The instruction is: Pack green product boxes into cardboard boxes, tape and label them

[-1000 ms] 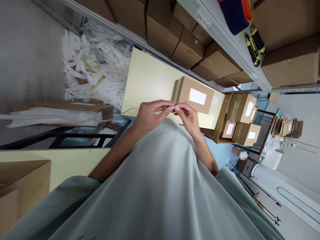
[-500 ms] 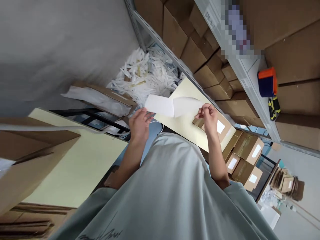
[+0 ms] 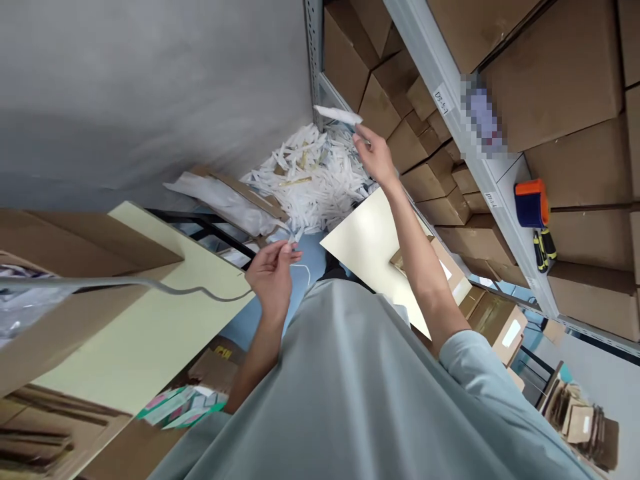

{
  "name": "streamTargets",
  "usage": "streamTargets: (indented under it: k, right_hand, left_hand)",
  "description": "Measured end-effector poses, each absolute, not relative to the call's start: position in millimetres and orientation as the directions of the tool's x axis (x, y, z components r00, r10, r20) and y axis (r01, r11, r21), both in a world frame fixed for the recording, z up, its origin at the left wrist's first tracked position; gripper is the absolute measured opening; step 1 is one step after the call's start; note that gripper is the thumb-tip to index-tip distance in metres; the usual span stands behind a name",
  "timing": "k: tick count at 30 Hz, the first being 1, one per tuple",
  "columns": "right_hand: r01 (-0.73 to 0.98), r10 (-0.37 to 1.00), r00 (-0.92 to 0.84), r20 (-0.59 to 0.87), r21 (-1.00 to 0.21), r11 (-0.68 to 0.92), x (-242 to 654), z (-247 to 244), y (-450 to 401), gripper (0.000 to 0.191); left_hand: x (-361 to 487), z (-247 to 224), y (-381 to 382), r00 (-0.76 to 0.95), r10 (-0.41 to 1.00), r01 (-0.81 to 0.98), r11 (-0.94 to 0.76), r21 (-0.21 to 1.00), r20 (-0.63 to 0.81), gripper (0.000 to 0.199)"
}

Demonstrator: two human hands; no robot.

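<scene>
My right hand (image 3: 376, 157) is stretched out above a heap of white paper strips (image 3: 320, 180). A folded white paper (image 3: 337, 115) extends from its fingertips, near the shelf post. Lower and to the left, my left hand (image 3: 273, 273) has thumb and fingers pinched together. A small whitish piece shows by those fingertips, against the heap's lower edge; what the hand holds, if anything, is too small to make out.
Cream tabletops stand at left (image 3: 150, 333) and right (image 3: 360, 233), the right one with a cardboard box. A grey cable (image 3: 165, 285) crosses the left side. Shelving with cartons (image 3: 570, 160) rises at right, holding an orange-blue tape roll (image 3: 531, 202) and black-yellow tools (image 3: 544, 250).
My right hand has moved up and away over the heap with a paper. The white sheet no longer spans both hands. My left hand has shifted slightly down and closed to a pinch.
</scene>
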State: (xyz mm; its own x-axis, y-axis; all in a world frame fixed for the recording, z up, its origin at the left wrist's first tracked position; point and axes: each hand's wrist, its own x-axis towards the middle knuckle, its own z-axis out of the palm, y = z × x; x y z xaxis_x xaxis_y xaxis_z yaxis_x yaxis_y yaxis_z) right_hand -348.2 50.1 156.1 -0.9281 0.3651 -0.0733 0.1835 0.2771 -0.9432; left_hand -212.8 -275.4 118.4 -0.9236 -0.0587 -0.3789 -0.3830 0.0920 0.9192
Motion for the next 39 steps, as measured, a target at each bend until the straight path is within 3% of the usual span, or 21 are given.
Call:
streamTargets:
  k: [4,9,12,16,20,23,26,28,31,35,39]
  right_hand:
    - [0.352,0.452,-0.869,-0.203,-0.895,0.274,-297.6,157.3,44.8,0.052]
    - [0.513,0.321,-0.81,-0.49,-0.858,-0.016,-178.5,168.7,23.7,0.061]
    - [0.526,0.44,-0.723,-0.532,-0.838,-0.149,-110.7,175.4,19.6,0.064]
    - [0.52,0.654,-0.544,-0.526,-0.823,-0.23,-37.7,175.2,23.4,0.064]
    - [0.476,0.793,-0.408,-0.452,-0.847,-0.238,23.0,170.3,24.4,0.063]
    - [0.463,0.871,-0.347,-0.348,-0.871,-0.163,64.3,169.9,18.0,0.061]
    - [0.542,0.917,-0.31,-0.253,-0.839,-0.049,102.2,172.6,6.1,0.048]
    - [0.625,0.924,-0.28,-0.262,-0.78,-0.031,124.8,173.7,-3.2,0.04]
    - [0.718,0.92,-0.24,-0.309,-0.695,-0.046,153.4,170.8,-14.9,0.044]
    - [0.782,0.914,-0.22,-0.341,-0.622,-0.044,182.5,158.7,-21.4,0.031]
    - [0.813,0.912,-0.203,-0.358,-0.581,-0.047,205.4,144.9,-15.6,0.031]
  left_hand:
    - [-204.0,122.8,-258.5,-0.938,0.105,-0.313,0.156,0.937,-0.331,0.047]
    - [-199.9,127.3,-234.5,-0.855,0.497,-0.008,0.273,0.962,-0.148,0.034]
    - [-195.9,127.7,-216.6,-0.717,0.695,0.151,0.227,0.962,-0.051,0.032]
    - [-180.4,125.9,-188.7,-0.546,0.837,0.252,0.195,0.948,-0.027,0.031]
    - [-154.2,122.6,-158.2,-0.42,0.906,0.289,0.18,0.94,-0.045,0.026]
    - [-130.9,119.7,-135.5,-0.391,0.905,0.206,0.265,0.942,-0.169,0.016]
    - [-108.8,117.6,-114.9,-0.382,0.876,0.111,0.359,0.927,-0.294,0.033]
    - [-95.8,116.2,-103.6,-0.354,0.875,0.118,0.392,0.912,-0.33,0.034]
    - [-78.2,112.4,-91.5,-0.312,0.875,0.141,0.428,0.893,-0.371,0.031]
    - [-55.1,104.9,-84.1,-0.318,0.859,0.098,0.451,0.887,-0.401,0.037]
    - [-34.6,101.7,-79.8,-0.341,0.846,0.083,0.462,0.883,-0.41,0.037]
